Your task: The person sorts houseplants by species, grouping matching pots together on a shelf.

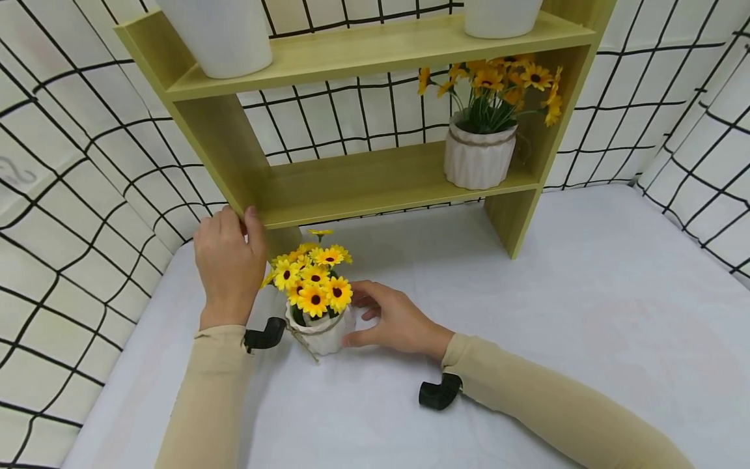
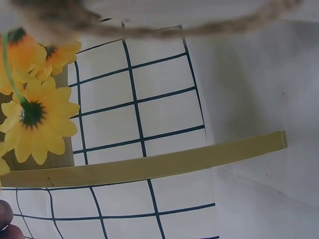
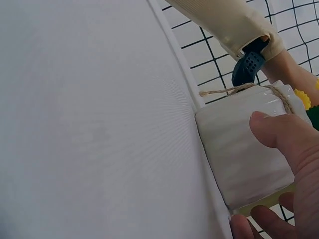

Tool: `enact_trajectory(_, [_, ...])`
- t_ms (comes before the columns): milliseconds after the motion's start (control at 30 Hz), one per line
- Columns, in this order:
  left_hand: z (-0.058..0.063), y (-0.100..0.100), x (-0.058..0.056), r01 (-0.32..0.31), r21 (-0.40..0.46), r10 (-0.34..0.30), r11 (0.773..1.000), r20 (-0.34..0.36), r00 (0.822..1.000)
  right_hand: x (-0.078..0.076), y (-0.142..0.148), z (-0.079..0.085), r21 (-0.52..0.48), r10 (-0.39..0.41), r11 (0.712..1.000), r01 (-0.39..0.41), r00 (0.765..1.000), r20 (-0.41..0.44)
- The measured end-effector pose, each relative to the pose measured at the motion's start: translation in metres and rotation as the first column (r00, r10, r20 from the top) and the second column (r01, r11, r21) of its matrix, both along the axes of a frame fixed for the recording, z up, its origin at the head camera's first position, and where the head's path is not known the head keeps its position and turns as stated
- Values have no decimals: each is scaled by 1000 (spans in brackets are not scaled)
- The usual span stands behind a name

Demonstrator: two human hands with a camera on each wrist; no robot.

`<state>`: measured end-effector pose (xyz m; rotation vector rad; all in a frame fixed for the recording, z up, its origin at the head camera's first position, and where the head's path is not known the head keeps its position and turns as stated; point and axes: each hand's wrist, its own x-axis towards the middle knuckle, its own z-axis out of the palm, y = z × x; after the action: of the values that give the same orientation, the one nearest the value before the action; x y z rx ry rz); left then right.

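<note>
A white ribbed flower pot (image 1: pixel 321 335) with yellow artificial sunflowers (image 1: pixel 314 277) stands on the white cloth, a twine bow tied round its rim. My right hand (image 1: pixel 401 319) holds the pot from its right side, thumb toward me and fingers round the far side. The right wrist view shows the thumb (image 3: pixel 271 130) over the pot's wall (image 3: pixel 244 144). At the lower left of the wooden shelf (image 1: pixel 351 176), my left hand (image 1: pixel 230 264) grips the front edge of the side panel. In the left wrist view, yellow petals (image 2: pixel 35 114) hang close to the camera.
A second white pot (image 1: pixel 477 156) with orange flowers stands on the lower shelf board, at the right. Two plain white pots stand above, one at the left (image 1: pixel 225 39) and one at the right (image 1: pixel 500 16). Black wire grid panels (image 1: pixel 638 85) enclose the table.
</note>
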<state>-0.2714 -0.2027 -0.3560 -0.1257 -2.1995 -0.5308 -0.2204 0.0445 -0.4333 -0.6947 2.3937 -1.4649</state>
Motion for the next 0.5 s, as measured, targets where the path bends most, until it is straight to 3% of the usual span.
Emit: enact_trajectory(500, [-1,1,0,5,13,-5,1000,-4,1000,-3,-8,-5,-4,-3,1000,3,1000,-20])
